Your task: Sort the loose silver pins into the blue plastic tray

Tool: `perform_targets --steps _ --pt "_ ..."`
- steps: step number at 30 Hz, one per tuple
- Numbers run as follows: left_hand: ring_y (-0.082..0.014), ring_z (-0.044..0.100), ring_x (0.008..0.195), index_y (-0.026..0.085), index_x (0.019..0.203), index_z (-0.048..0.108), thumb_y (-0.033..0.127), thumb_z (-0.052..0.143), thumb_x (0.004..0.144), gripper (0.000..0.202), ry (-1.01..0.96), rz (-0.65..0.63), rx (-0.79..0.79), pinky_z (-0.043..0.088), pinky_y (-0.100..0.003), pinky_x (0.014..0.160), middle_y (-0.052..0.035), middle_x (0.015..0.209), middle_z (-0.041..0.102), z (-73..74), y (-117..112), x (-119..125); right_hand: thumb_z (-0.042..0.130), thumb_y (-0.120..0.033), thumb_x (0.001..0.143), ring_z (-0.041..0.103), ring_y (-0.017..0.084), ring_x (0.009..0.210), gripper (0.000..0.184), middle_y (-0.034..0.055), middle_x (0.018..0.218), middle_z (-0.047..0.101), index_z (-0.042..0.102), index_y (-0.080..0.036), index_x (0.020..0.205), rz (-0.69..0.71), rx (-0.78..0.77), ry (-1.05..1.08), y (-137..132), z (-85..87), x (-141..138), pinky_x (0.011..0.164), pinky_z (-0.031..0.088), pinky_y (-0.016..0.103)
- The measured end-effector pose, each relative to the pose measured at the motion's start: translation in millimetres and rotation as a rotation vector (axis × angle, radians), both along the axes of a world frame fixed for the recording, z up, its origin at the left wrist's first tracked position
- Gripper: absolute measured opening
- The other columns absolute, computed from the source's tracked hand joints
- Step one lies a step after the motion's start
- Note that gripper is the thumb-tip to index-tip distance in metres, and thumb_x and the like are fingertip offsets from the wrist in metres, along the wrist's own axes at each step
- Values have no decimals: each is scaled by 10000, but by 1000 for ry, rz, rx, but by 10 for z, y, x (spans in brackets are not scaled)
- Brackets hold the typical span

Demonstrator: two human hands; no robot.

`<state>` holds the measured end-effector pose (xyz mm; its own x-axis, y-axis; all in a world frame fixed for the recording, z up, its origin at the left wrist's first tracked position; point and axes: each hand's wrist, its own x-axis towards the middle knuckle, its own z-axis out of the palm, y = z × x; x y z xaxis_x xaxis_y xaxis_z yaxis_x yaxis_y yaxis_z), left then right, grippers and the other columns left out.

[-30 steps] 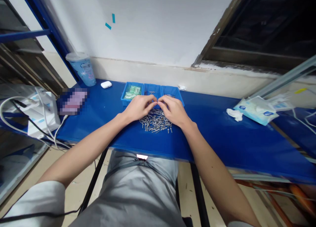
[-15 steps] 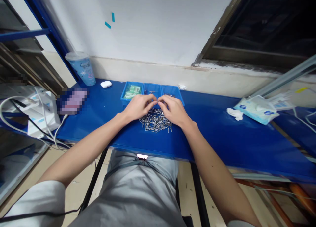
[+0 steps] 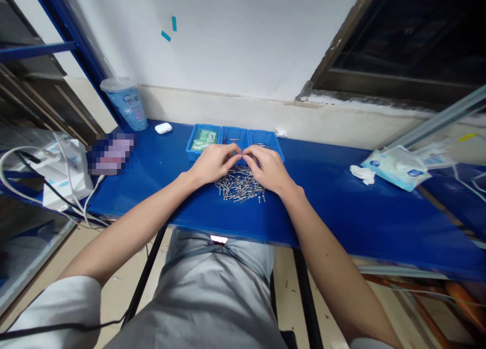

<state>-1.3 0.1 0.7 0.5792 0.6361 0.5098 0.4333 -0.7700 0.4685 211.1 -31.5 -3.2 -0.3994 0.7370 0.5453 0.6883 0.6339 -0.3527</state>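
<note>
My left hand [image 3: 214,163] and my right hand [image 3: 269,168] meet fingertip to fingertip above the blue table. Both are closed in a pinch; whatever sits between the fingertips is too small to make out. Under and in front of them lies a loose pile of thin silvery metal fasteners [image 3: 241,191], possibly rivets. Just behind my hands stand three joined blue bins. Small green-and-clear packets [image 3: 205,138] lie in the left bin [image 3: 189,156]. A few metal pieces show in the middle bin [image 3: 236,132] and the right bin [image 3: 266,136], both partly hidden by my hands.
A blue cup with a straw [image 3: 129,106] and a white earbud case [image 3: 163,128] stand back left. Further left are a blurred-out phone [image 3: 114,154] and a white power strip [image 3: 64,187] with cables. A tissue pack [image 3: 397,168] and crumpled tissue [image 3: 362,174] lie right.
Nearly nothing differs. Both hands keep the same pinch at the same spot, and the whole view has shifted very slightly.
</note>
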Motion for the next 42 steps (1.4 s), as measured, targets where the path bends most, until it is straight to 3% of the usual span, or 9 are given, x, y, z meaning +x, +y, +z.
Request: perform_targets --steps 42 --pt "-144 563 609 173 995 705 273 555 1021 182 1 -4 16 369 -284 622 3 677 640 -17 11 2 450 -310 1072 634 218 832 228 61 927 711 640 -221 983 5 17 -11 12 -8 5 773 442 348"
